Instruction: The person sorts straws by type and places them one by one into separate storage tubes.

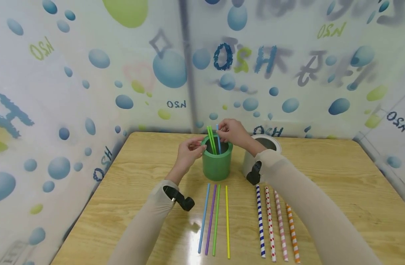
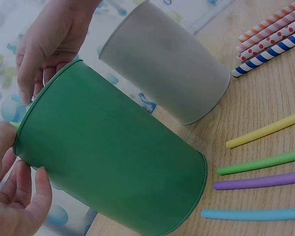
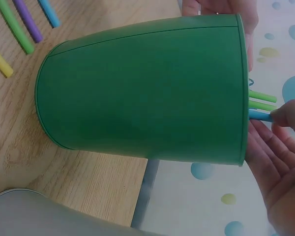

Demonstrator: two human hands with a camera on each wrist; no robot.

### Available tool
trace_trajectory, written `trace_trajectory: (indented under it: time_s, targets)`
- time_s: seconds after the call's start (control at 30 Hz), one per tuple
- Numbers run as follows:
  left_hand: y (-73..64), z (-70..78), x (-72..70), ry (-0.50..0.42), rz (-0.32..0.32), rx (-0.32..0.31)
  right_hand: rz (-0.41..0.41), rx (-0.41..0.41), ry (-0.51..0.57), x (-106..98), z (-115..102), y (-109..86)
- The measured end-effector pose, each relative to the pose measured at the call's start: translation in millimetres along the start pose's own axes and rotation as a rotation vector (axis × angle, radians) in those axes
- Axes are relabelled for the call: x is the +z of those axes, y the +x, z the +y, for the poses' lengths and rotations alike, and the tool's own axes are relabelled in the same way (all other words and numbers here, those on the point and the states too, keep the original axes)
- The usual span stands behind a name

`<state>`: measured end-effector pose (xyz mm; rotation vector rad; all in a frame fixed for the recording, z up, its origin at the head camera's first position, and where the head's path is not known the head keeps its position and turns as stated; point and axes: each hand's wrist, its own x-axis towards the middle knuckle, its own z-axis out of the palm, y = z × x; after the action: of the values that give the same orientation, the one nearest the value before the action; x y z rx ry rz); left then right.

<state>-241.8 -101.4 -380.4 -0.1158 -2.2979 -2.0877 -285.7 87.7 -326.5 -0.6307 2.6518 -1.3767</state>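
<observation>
A green bucket (image 1: 217,167) stands upright on the table, with two light-green straws (image 1: 211,140) and a blue straw (image 1: 219,144) leaning inside it. At its left rim, my left hand (image 1: 188,151) holds the bucket, thumb and fingers bent at the edge. My right hand (image 1: 234,132) reaches over the rim from the right and pinches the blue straw near its top, as the blue straw (image 3: 260,115) in the right wrist view shows. The lower ends of the straws are hidden inside the bucket.
A white bucket (image 1: 248,162) stands just right of the green one, partly behind my right forearm. In front lie a row of plain blue, purple, green and yellow straws (image 1: 227,221) and, farther right, several patterned paper straws (image 1: 270,228). A printed wall covering (image 1: 139,117) rises behind the table.
</observation>
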Motion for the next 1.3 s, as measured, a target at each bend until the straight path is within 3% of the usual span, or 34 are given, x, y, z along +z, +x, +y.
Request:
trace_trajectory:
  time_s: [0.53, 0.97, 1.3]
  targets:
    - [2.2, -4.5, 0.4, 0.001, -0.003, 0.002, -0.011, 0.082, -0.031, 6, 1, 9.7]
    - [1.4, -5.5, 0.4, -0.006, -0.004, 0.011, 0.031, 0.081, -0.064, 11, 2, 9.3]
    - [0.9, 0.4, -2.7, -0.029, -0.044, -0.034, 0.028, 0.065, -0.034, 2, -3, 4.6]
